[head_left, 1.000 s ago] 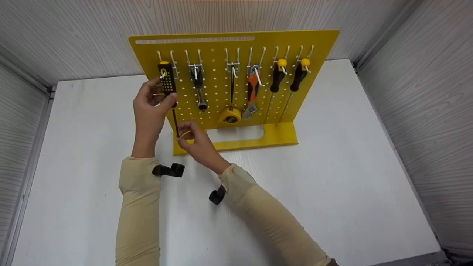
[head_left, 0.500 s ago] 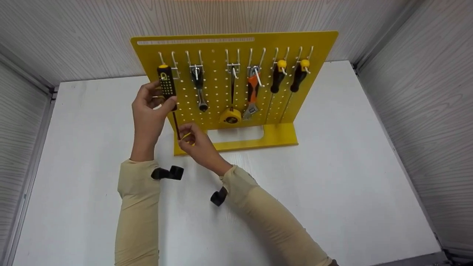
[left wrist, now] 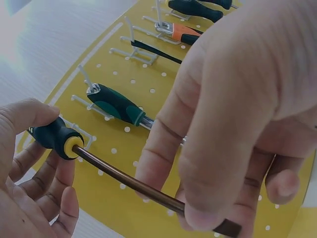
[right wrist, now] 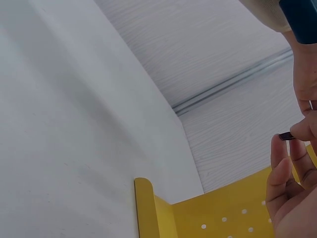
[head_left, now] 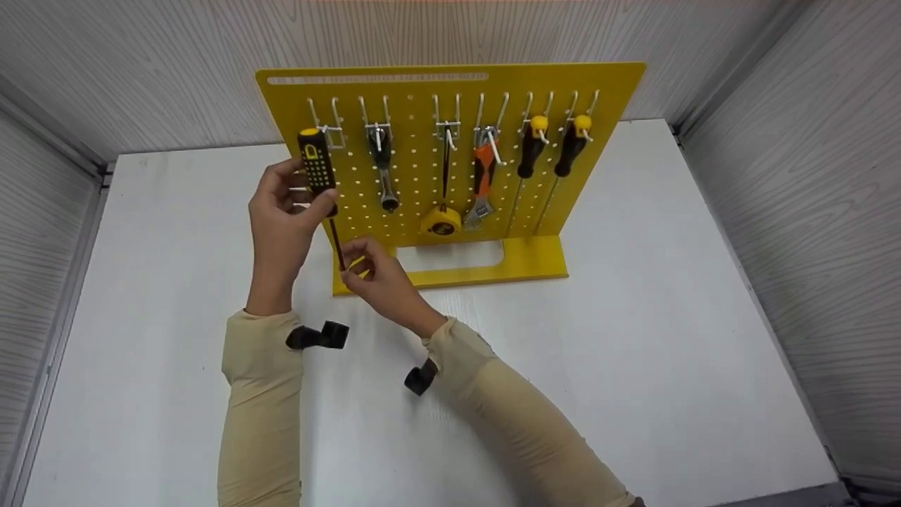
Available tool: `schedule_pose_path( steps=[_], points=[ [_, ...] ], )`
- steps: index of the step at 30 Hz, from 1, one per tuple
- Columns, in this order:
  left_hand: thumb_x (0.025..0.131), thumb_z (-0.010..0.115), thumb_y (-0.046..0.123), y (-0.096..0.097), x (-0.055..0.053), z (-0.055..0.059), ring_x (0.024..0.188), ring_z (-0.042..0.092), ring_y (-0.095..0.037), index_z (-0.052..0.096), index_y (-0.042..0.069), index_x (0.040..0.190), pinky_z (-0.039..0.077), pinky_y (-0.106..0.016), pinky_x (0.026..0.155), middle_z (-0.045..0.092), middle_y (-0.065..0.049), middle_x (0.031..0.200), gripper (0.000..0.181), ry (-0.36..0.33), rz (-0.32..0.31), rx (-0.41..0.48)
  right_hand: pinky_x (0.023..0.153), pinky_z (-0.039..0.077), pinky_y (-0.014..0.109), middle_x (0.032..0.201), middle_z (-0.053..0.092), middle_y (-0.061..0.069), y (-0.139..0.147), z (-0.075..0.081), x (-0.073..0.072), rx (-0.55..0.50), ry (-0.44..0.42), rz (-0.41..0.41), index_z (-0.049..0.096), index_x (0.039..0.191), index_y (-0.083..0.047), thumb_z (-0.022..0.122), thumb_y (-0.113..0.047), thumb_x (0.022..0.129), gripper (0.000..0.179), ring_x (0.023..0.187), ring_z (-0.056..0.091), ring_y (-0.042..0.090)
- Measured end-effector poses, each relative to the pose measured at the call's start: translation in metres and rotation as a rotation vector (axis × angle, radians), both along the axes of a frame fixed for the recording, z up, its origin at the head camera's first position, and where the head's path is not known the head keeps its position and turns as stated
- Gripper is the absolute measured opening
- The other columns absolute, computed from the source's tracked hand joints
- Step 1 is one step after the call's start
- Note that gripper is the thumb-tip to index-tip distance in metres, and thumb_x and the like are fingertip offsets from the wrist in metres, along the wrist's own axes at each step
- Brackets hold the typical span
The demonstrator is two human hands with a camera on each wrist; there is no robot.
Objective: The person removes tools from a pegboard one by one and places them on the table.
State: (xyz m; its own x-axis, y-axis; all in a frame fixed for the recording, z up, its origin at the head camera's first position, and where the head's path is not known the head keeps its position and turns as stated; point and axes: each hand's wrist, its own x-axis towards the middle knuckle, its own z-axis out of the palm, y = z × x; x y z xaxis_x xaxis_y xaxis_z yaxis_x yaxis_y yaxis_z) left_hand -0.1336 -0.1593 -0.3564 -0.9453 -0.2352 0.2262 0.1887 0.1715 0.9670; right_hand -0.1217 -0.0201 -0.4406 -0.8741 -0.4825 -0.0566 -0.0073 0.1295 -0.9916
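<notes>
A flathead screwdriver (head_left: 317,165) with a black and yellow handle stands tip-down in front of the pegboard's left end. My left hand (head_left: 280,229) grips its handle, thumb on the near side. Lower down, my right hand (head_left: 386,280) pinches the dark shaft close to the tip. In the left wrist view the flat blade (left wrist: 229,228) pokes out past the right thumb. The right wrist view shows the tip (right wrist: 286,136) between thumb and fingertips. Beside the handle, the leftmost white hook (head_left: 334,135) bears no tool.
The yellow pegboard (head_left: 412,176) stands on the white table (head_left: 633,352). On its other hooks hang a ratchet wrench (head_left: 383,169), a tape measure (head_left: 442,222), an adjustable wrench (head_left: 483,176) and two screwdrivers (head_left: 533,151). Pale panels (head_left: 162,63) enclose the table.
The screwdriver's handle has moved slightly down and left, away from the leftmost hook, with my left hand. My right hand has shifted slightly downward and keeps its pinch on the shaft.
</notes>
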Motion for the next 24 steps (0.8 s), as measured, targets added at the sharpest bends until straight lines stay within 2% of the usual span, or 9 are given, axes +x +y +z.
schedule_pose_path(
  steps=[7,16,24],
  points=[
    [0.084,0.070,0.015,0.000,0.005,0.001,0.087,0.061,-0.014,0.056,0.006,0.127,0.049,-0.019,0.068,0.059,0.004,0.102,0.046,0.025,0.009,-0.020,0.074,0.048,0.019,0.110,0.058,0.006,0.004,0.001,0.002,0.000,0.037,-0.009,0.052,0.120,-0.010,0.059,-0.007,0.094,0.027,0.092,0.060,0.010],
    [0.085,0.071,0.016,-0.004,0.016,0.003,0.087,0.061,-0.014,0.056,0.007,0.125,0.046,-0.020,0.069,0.062,0.004,0.102,0.044,0.018,0.015,-0.022,0.073,0.044,0.019,0.106,0.061,0.008,0.016,-0.001,0.002,-0.010,0.059,-0.035,0.058,0.121,-0.008,0.060,-0.010,0.094,0.027,0.090,0.057,0.008],
    [0.086,0.071,0.018,-0.005,0.026,0.001,0.087,0.062,-0.016,0.057,0.007,0.119,0.049,-0.021,0.076,0.066,0.006,0.101,0.037,0.031,0.022,-0.010,0.072,0.043,0.019,0.100,0.063,0.009,0.033,-0.005,-0.002,-0.033,0.074,-0.065,0.064,0.117,-0.007,0.062,-0.012,0.094,0.024,0.086,0.054,0.010]
  ],
)
